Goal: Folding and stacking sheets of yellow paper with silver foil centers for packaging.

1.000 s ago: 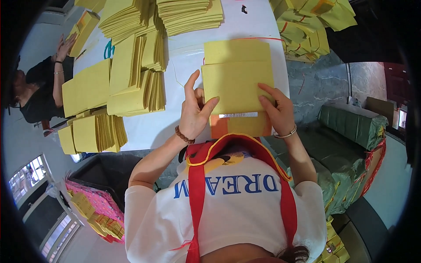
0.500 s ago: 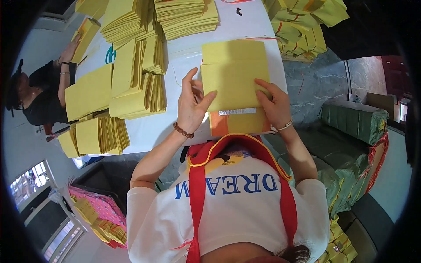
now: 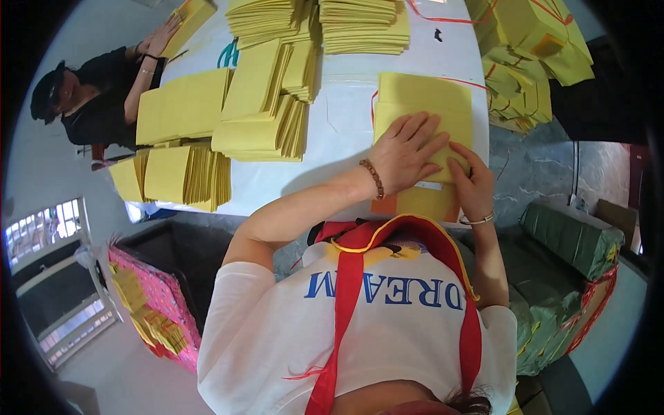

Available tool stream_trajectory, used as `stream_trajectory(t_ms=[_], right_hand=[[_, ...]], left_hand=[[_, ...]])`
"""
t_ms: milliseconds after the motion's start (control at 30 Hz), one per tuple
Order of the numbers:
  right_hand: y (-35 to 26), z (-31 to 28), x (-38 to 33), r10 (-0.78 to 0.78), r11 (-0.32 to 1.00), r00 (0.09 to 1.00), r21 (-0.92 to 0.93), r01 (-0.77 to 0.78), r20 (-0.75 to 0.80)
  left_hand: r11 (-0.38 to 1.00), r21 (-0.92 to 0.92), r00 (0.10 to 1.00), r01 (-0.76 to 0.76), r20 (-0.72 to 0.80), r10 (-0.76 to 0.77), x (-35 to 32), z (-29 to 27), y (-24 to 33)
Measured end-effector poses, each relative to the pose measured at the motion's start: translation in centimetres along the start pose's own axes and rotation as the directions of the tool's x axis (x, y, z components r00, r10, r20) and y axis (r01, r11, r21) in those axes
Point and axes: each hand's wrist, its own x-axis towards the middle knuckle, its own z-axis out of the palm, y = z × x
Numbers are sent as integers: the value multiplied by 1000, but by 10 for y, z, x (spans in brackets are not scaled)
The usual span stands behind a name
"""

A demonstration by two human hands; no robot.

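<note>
A pile of folded yellow paper sheets (image 3: 423, 90) lies before me near the table's right side. My left hand (image 3: 409, 152) rests flat across its top, fingers stretched out and a beaded bracelet at the wrist. At the pile's right edge is my right hand (image 3: 473, 181), thumb and index finger apart on the paper; its other fingers are partly hidden. Below the hands, a nearer yellow sheet shows an orange patch (image 3: 384, 205) and a white printed strip. Red string (image 3: 374, 111) shows at the pile's left side and beyond its far right corner.
Yellow paper stacks (image 3: 266, 131) fill the table's left and far side, near teal-handled scissors (image 3: 227, 54). A co-worker (image 3: 97, 104) handles yellow paper at the far left. Tied yellow bundles (image 3: 519, 97) stand at right, above green wrapped bales (image 3: 567, 235).
My left hand has moved from the pile's left edge onto its top and now lies flat. My right hand stays at the right edge. The whole view has shifted.
</note>
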Motion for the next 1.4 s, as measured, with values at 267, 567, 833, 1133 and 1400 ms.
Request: stream_trajectory(t_ms=[267, 567, 833, 1133, 1400], right_hand=[[-5, 6, -34, -371, 571, 869, -657, 492, 328], [-2, 3, -39, -212, 680, 878, -581, 448, 429], [-3, -23, -17, 124, 934, 980, 314, -169, 158], [-4, 3, -48, -397, 913, 913, -148, 381, -92], [1, 6, -41, -454, 784, 874, -388, 484, 173]], left_hand=[[999, 43, 998, 27, 53, -29, -5, -4, -5], [980, -159, 992, -118, -68, 108, -10, -13, -14], [912, 323, 968, -252, 86, 237, -11, -1, 19], [959, 229, 971, -165, 207, 118, 22, -26, 12], [793, 602, 976, -91, -104, 191, 23, -185, -44]])
